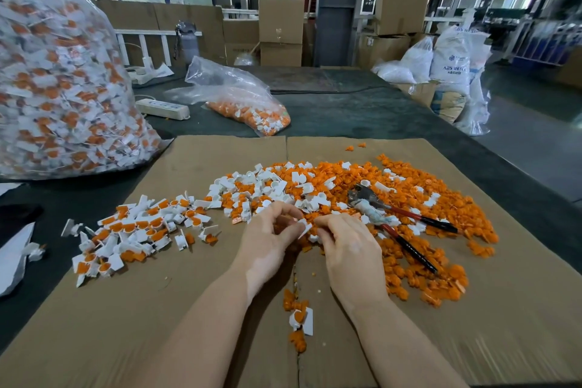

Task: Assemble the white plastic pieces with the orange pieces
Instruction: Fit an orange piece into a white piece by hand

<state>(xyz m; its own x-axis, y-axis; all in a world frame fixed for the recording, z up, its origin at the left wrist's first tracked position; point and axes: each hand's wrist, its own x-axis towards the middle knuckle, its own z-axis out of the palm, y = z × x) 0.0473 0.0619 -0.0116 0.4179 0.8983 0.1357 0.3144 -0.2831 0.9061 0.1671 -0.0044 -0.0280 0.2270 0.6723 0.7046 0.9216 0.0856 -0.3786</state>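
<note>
A wide heap of loose orange pieces [409, 198] mixed with white plastic pieces [252, 189] covers the middle and right of the flat cardboard sheet [157, 309]. To the left lies a pile of joined white-and-orange pieces [135, 230]. My left hand [267, 239] and my right hand [349, 249] meet at the near edge of the heap. A white piece [305, 228] is pinched between the fingertips of both hands. Whether an orange piece is also in my fingers is hidden.
Red-handled pliers [396, 220] lie on the heap right of my hands. A big clear bag of joined pieces [56, 79] stands at left. A smaller bag [242, 104] and a power strip [162, 109] lie beyond the cardboard. A few pieces [299, 315] sit between my forearms.
</note>
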